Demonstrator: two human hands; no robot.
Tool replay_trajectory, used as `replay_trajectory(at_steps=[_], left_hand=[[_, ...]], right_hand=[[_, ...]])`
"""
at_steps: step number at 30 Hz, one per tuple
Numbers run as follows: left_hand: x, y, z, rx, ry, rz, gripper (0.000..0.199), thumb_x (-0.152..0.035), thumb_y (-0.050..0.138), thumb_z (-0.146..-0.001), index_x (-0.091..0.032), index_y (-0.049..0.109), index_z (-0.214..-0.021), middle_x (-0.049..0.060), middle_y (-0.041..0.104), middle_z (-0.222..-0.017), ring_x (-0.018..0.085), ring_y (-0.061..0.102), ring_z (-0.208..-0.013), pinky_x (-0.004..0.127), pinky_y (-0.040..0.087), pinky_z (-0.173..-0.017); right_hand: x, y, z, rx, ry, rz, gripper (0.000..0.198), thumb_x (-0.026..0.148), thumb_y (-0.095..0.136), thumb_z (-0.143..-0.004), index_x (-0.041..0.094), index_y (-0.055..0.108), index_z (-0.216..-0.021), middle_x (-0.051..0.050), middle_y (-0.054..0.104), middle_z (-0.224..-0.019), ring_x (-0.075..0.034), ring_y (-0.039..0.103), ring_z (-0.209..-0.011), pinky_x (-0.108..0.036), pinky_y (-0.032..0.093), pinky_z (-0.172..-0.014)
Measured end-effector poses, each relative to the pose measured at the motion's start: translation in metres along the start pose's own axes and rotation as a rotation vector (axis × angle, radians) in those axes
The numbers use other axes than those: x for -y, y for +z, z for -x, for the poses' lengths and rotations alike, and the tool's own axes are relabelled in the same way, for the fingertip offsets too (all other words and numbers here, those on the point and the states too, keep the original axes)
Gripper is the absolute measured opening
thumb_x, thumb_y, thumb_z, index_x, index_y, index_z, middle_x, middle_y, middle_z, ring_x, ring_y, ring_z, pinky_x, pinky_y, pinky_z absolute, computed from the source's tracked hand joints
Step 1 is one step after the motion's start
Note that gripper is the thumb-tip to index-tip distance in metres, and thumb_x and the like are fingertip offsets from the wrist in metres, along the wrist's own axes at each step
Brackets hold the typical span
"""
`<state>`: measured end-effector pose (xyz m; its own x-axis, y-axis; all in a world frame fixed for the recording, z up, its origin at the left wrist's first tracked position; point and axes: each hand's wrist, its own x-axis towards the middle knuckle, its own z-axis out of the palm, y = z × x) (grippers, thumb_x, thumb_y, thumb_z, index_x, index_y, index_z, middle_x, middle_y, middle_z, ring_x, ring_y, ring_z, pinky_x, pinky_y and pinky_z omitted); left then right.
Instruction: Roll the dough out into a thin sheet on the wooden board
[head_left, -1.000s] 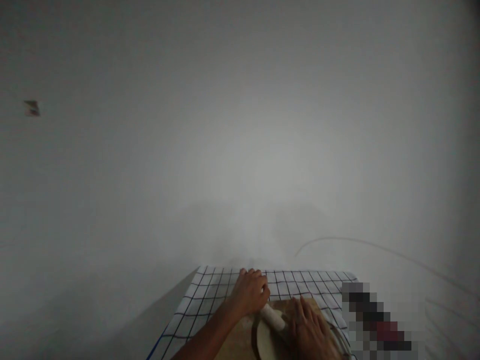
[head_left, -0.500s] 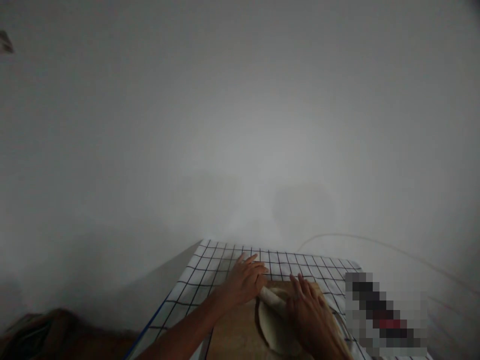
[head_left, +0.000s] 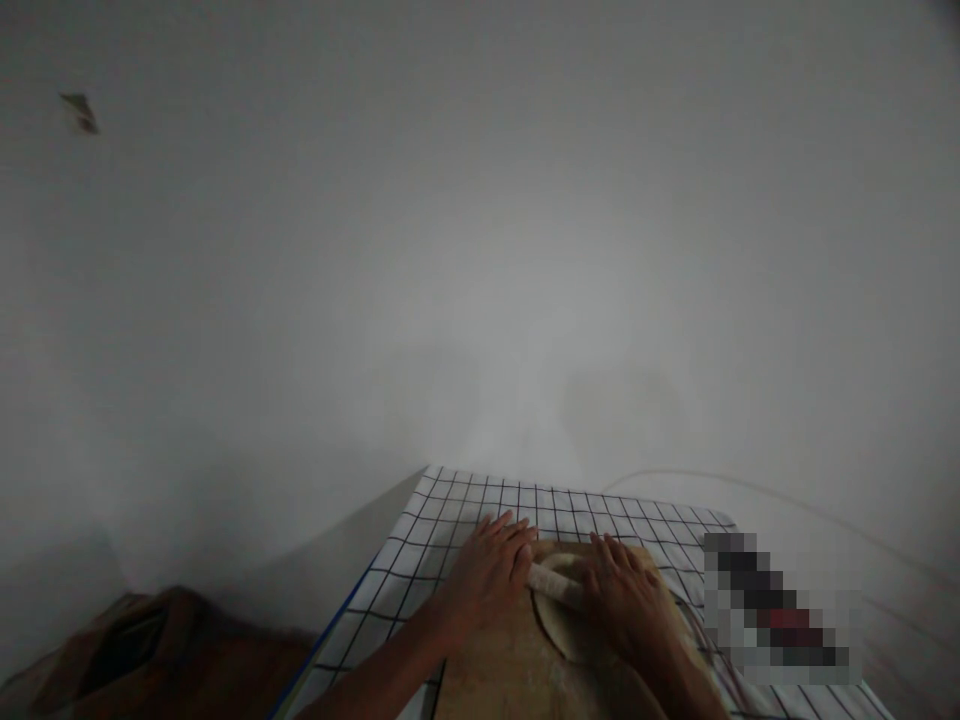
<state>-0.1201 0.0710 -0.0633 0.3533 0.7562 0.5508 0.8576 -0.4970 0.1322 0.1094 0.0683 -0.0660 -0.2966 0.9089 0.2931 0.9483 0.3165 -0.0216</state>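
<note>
A pale rolling pin (head_left: 556, 587) lies across a flat, round sheet of dough (head_left: 566, 630) on a wooden board (head_left: 495, 665). My left hand (head_left: 491, 560) holds the pin's left end, its fingers reaching forward over the board's far left edge. On the other end, my right hand (head_left: 624, 592) is closed over the pin, with its fingertips pointing forward. Only the pin's middle shows between the hands. Part of the dough's right side is hidden by my right hand and forearm.
A checked white cloth (head_left: 405, 555) covers the table under the board. Right of the board lies a pixelated dark and red item (head_left: 776, 605). A plain wall (head_left: 525, 250) stands behind the table. A brown wooden piece (head_left: 142, 640) is at lower left.
The rolling pin has turned to lie more nearly crosswise on the dough, with both hands still on it. My view has shifted a little to the left.
</note>
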Motion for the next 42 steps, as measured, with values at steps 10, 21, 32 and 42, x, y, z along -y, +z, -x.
replay_trajectory(at_steps=[10, 21, 32, 42], left_hand=[[-0.018, -0.020, 0.025, 0.009, -0.028, 0.040, 0.036, -0.025, 0.037, -0.102, -0.024, 0.058, -0.131, 0.001, 0.063, -0.135, 0.020, 0.049, -0.131, 0.043, 0.035, -0.117], [-0.060, -0.038, 0.091, 0.051, -0.101, 0.035, 0.038, -0.032, 0.038, -0.102, -0.029, 0.048, -0.139, 0.004, 0.060, -0.136, 0.023, 0.053, -0.126, 0.043, 0.044, -0.109], [-0.051, -0.048, -0.010, 0.091, -0.216, -0.198, 0.050, -0.042, 0.028, -0.103, -0.023, 0.069, -0.083, 0.006, 0.073, -0.081, 0.023, 0.065, -0.082, 0.039, 0.043, -0.085], [-0.004, 0.003, -0.082, 0.211, -0.011, -0.166, 0.028, -0.033, 0.043, -0.097, -0.025, 0.070, -0.101, 0.005, 0.073, -0.109, 0.023, 0.064, -0.107, 0.039, 0.044, -0.095]], right_hand=[[0.005, -0.005, 0.006, 0.040, 0.063, -0.045, 0.048, 0.024, 0.035, -0.100, 0.016, 0.050, -0.144, -0.015, 0.047, -0.150, -0.028, 0.041, -0.140, -0.046, 0.035, -0.111], [0.008, -0.002, 0.031, -0.078, -0.027, -0.135, 0.051, 0.021, 0.031, -0.099, 0.013, 0.045, -0.148, -0.012, 0.043, -0.154, -0.027, 0.032, -0.145, -0.049, 0.022, -0.120], [0.004, -0.018, 0.037, 0.020, 0.043, -0.179, 0.046, 0.020, 0.032, -0.100, 0.023, 0.056, -0.139, -0.009, 0.047, -0.152, -0.028, 0.038, -0.142, -0.054, 0.025, -0.116], [-0.011, 0.015, 0.005, 0.031, 0.093, -0.092, 0.054, 0.013, 0.034, -0.094, 0.019, 0.048, -0.146, -0.011, 0.046, -0.152, -0.026, 0.037, -0.143, -0.049, 0.028, -0.116]])
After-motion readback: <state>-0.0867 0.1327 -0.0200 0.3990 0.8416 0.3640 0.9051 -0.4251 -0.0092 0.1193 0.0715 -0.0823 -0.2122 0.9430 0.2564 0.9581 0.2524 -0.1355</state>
